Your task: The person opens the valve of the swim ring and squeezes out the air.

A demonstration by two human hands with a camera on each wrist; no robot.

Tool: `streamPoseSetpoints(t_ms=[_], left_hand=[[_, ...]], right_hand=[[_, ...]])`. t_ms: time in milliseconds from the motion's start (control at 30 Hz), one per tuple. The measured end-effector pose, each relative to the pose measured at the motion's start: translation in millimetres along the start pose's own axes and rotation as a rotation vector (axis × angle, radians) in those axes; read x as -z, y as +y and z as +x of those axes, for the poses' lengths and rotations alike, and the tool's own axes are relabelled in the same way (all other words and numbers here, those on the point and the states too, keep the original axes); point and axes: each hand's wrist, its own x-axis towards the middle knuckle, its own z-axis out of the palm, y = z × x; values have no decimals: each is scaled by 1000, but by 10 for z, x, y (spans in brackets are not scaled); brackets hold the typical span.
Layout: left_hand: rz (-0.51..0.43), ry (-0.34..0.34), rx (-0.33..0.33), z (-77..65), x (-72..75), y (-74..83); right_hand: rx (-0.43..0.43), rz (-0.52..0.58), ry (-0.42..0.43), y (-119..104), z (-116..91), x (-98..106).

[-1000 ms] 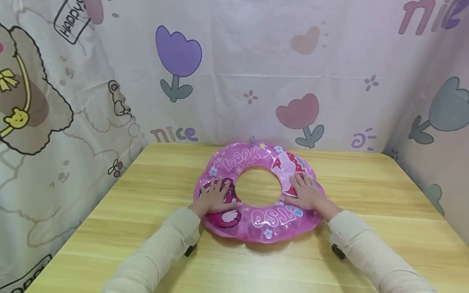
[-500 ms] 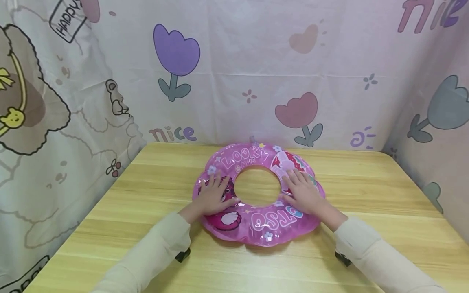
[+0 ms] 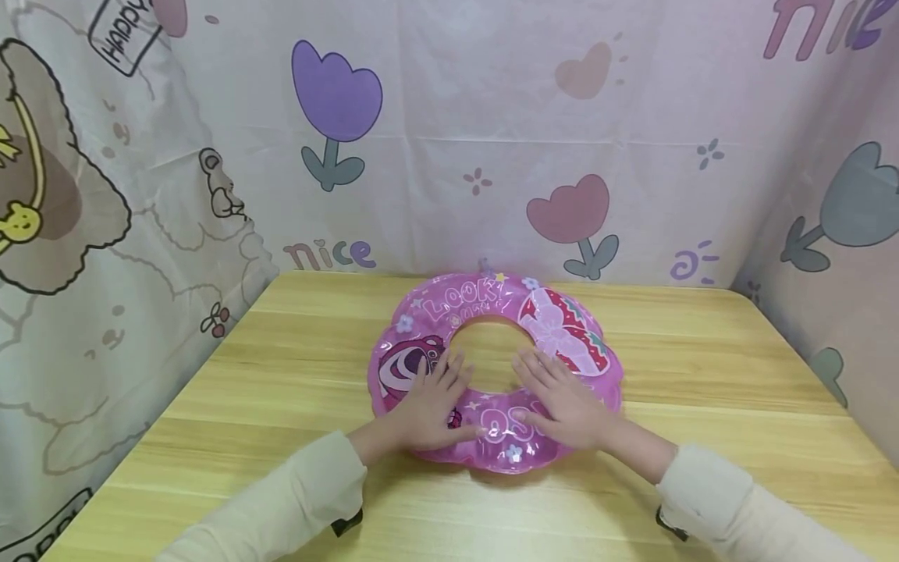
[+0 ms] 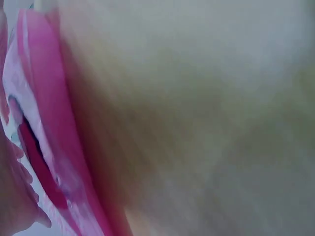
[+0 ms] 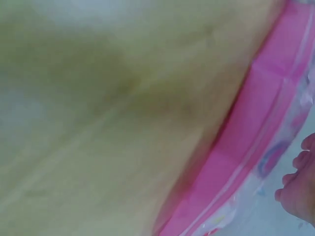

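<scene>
A pink inflated swim ring lies flat on the wooden table, printed with a bear, strawberries and white lettering. My left hand is spread over its near-left part, fingers straight and pointing at the hole. Over the near-right part is my right hand, flat too, with its fingertips overlapping the hole's edge. Both thumbs point inward across the lettering. In the left wrist view the ring's side shows at the left, beside the fingers. The right wrist view has the ring's pink edge running diagonally, fingers close above.
The table has light wood grain. Behind it hangs a printed cloth with tulips, and more cloth closes off the left side. A small dark piece sits under the left cuff, another under the right.
Both hands have slid from the ring's left and right sides toward its near part and closer together, uncovering the bear's face and the strawberries. The ring has hardly moved.
</scene>
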Motion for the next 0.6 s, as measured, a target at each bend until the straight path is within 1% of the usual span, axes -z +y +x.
streamPoseSetpoints(t_ms=[100, 300, 433, 600], left_hand=[[33, -11, -17, -14, -46, 55], [63, -16, -10, -34, -120, 102], [58, -11, -5, -48, -150, 120], [98, -42, 7, -53, -192, 133]], right_hand=[[36, -10, -39, -53, -47, -48], [81, -45, -56, -87, -94, -126], [66, -51, -104, -90, -104, -138], [50, -55, -169, -96, -122, -178]])
